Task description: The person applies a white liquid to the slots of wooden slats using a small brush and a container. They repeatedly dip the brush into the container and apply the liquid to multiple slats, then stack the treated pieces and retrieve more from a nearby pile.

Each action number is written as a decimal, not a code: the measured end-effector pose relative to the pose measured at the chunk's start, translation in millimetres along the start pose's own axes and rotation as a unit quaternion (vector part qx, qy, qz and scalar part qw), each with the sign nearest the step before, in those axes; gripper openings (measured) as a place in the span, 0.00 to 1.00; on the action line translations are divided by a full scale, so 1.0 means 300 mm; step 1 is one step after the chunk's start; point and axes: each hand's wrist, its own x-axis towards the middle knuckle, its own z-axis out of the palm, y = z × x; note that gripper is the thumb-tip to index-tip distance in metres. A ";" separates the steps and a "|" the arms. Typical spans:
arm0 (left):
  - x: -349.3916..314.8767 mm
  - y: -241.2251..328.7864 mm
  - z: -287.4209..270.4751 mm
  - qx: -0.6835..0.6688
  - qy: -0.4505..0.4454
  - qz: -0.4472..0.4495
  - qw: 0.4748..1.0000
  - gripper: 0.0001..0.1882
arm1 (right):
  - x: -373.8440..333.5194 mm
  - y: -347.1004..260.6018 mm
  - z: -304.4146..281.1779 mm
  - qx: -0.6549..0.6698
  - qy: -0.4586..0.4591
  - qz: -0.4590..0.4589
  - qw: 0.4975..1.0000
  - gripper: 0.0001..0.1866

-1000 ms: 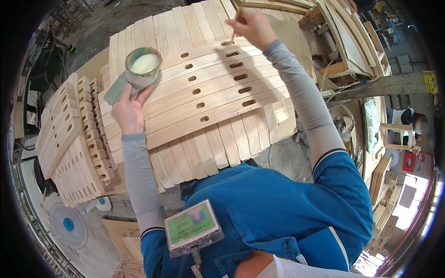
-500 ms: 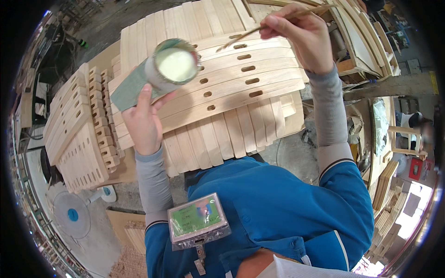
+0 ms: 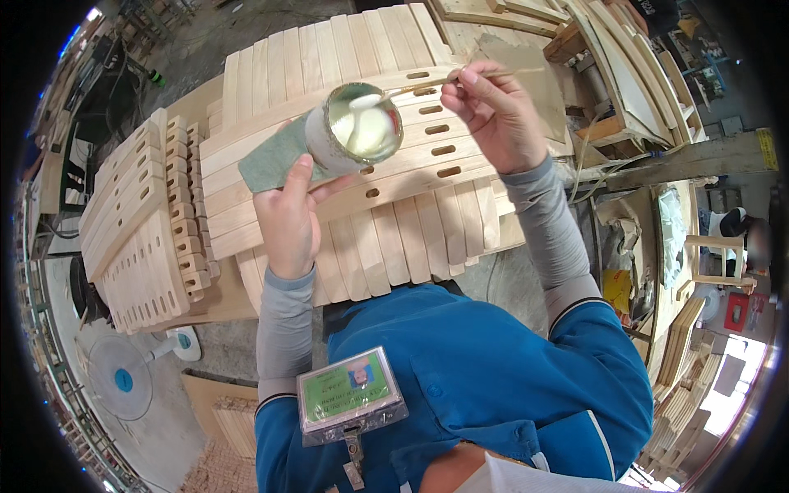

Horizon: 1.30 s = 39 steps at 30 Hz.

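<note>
My left hand [image 3: 289,226] is wrapped round a round cup [image 3: 323,146] of creamy white liquid [image 3: 374,135], together with a grey-green sheet [image 3: 275,162] that looks like sandpaper. The cup tilts so that its mouth shows. Pinched in my right hand [image 3: 497,119] is a thin brown stick [image 3: 415,86]; its far end reaches over the rim into the cup, and the tip is coated white. Under both hands lie pale wooden slats [image 3: 246,193], laid side by side, several with oval slots.
More slotted wooden pieces [image 3: 131,222] are stacked at the left. A wooden frame-like rack [image 3: 633,74] stands far right beside a beam [image 3: 682,160]. A white fan [image 3: 122,380] is at lower left, and a person [image 3: 731,226] sits at the right edge.
My right hand has come down and left, bringing the stick's tip from above the slats into the cup. The left hand has moved the cup slightly right and nearer.
</note>
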 end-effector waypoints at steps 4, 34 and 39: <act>0.010 -0.048 0.015 -0.036 0.001 -0.041 0.998 0.22 | 0.006 0.059 -0.072 0.022 0.047 0.063 0.997 0.06; 0.034 -0.030 -0.139 -0.023 0.097 -0.022 0.995 0.21 | 0.272 0.161 -0.159 -0.659 -0.100 -0.178 0.724 0.09; 0.025 -0.001 -0.150 -0.013 0.081 -0.025 0.996 0.21 | 0.281 0.076 -0.258 -0.650 -0.032 -0.110 0.751 0.13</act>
